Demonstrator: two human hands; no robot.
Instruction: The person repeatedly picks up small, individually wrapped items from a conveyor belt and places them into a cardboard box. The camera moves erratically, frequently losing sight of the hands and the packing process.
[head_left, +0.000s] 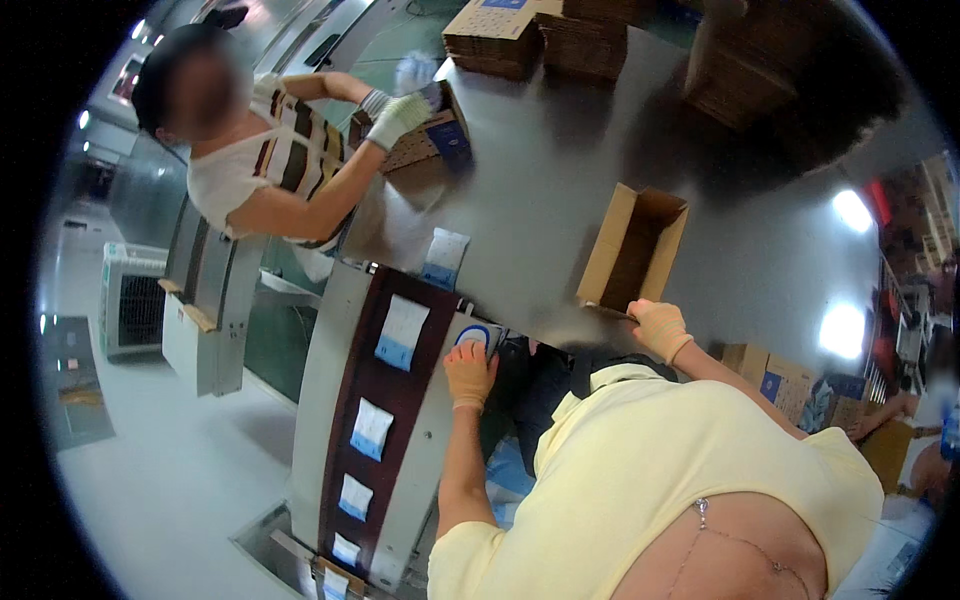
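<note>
My left hand (pixel 470 374), in a pale glove, lies on the side rail of a conveyor with its fingers outstretched. Its fingertips touch the near edge of a round white disc with a blue rim (pixel 475 334). At the near corner of an open cardboard box (pixel 618 240), my right hand (pixel 660 329) grips the cardboard edge. The box stands on the grey metal table, its inside visible and without contents that I can make out. White-and-blue packets (pixel 403 332) lie in a row on the dark conveyor belt (pixel 395 405), left of my left hand.
Another packet (pixel 446 258) lies on the table (pixel 530 190) at the belt's end. Across at the left, a gloved co-worker (pixel 290 160) handles a cardboard box (pixel 415 150). Stacks of flat cardboard (pixel 490 45) stand at the far edge. More cartons (pixel 785 385) sit to the right.
</note>
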